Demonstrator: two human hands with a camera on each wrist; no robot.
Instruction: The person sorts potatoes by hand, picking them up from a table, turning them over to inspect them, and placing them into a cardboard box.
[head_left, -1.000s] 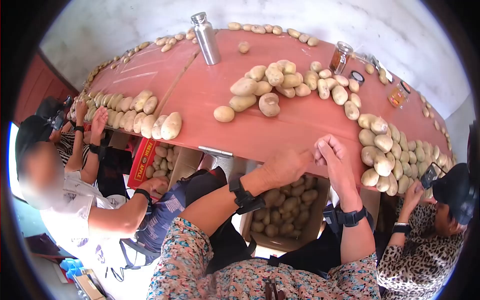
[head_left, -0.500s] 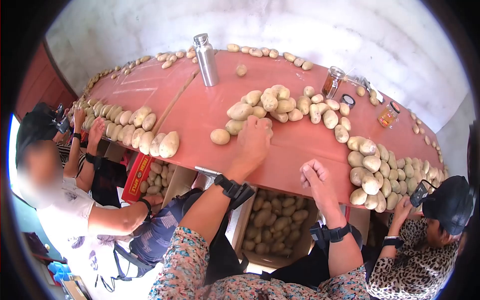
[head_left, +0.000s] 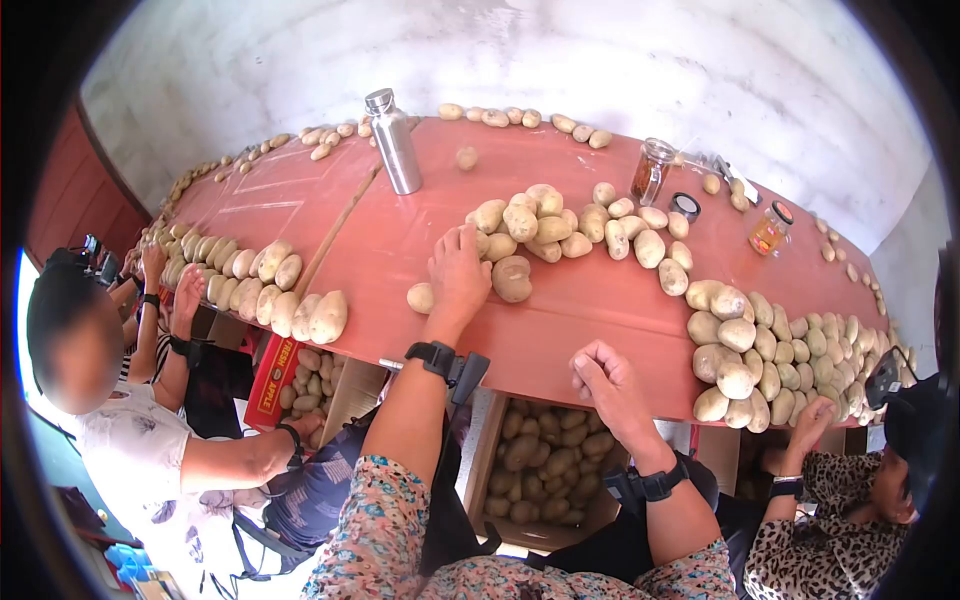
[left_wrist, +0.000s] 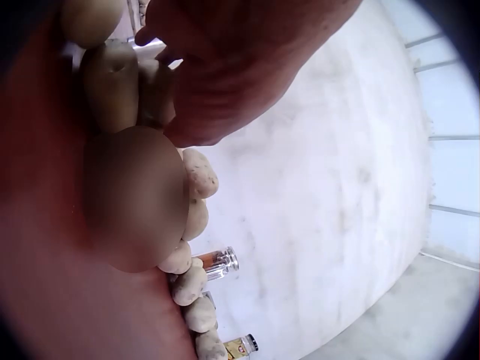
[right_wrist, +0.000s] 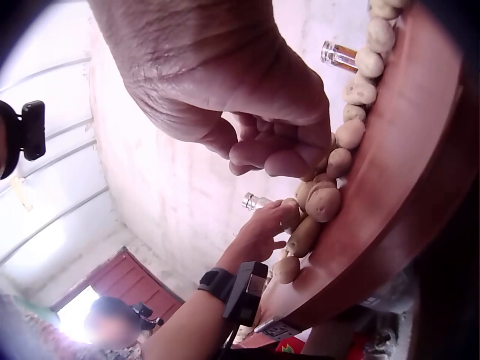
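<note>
we judge the step in hand to be a reach into the heap of potatoes (head_left: 552, 230), with the left hand (head_left: 461, 275) doing the work while the right hand (head_left: 612, 392) waits. the heap sits on the middle stretch of the bench (head_left: 560, 325), between its near and far edges, and the left grip is at the heap's left end, fingers bent down over it. we cannot tell whether that grip is pinching a potato or only touching one, since the back of the hand hides the fingertips. just beside the thumb is a brownish potato (head_left: 512, 279) on the heap's near side; a lone potato (head_left: 420, 298) lies on the other side of the wrist, nearer the bench's near edge. we think the next move calls for a firm hold on one potato at that end, without setting its neighbours rolling. the right grip hangs loosely curled, thumb close to the fingers, holding nothing that we can see. it is by the bench's near edge, well apart from the heap, with the cardboard box (head_left: 550, 537) of potatoes lower down, below that edge. stacked potatoes (head_left: 735, 335) line the near edge towards its right end.
</note>
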